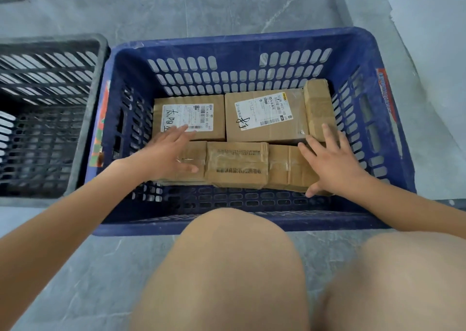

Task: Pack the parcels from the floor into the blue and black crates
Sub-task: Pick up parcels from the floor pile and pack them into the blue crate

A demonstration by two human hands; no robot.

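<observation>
Item 1: blue perforated plastic crate (252,40), centre of frame, on grey marbled floor tiles (227,5). Holds brown cardboard parcels, all flat-packed across its base.

Item 2: brown cardboard parcel w/ white shipping label and handwriting (191,113), upper left inside crate, label up.

Item 3: larger brown cardboard parcel w/ white label and yellow corner tag (267,119), upper centre inside crate, touching item 2 on its left edge.

Item 4: narrow brown taped parcel (316,98), upper right inside crate, just beside item 3, close to the crate's right wall; seems tilted, can't tell for sure.

Item 5: brown parcel w/ clear tape and printed black text (237,164), front row centre. Plain taped brown parcel (285,166) touches it on the right; another brown parcel (194,154) on the left, mostly under a hand.

Item 6: left hand (169,151), lower left of crate interior. Fingers straight, slightly spread, lying flat over front-left parcel, fingertips reaching item 2's label.

Item 7: right hand (330,161), lower right of crate interior. Fingers spread wide, palm down on the plain taped parcel, thumb at its near edge.

Item 8: black perforated plastic crate (50,40), left of frame, just beside blue crate. No parcels seen inside.

Item 9: person's bare knees (239,267), bottom of frame, against the blue crate's near rim.
</observation>
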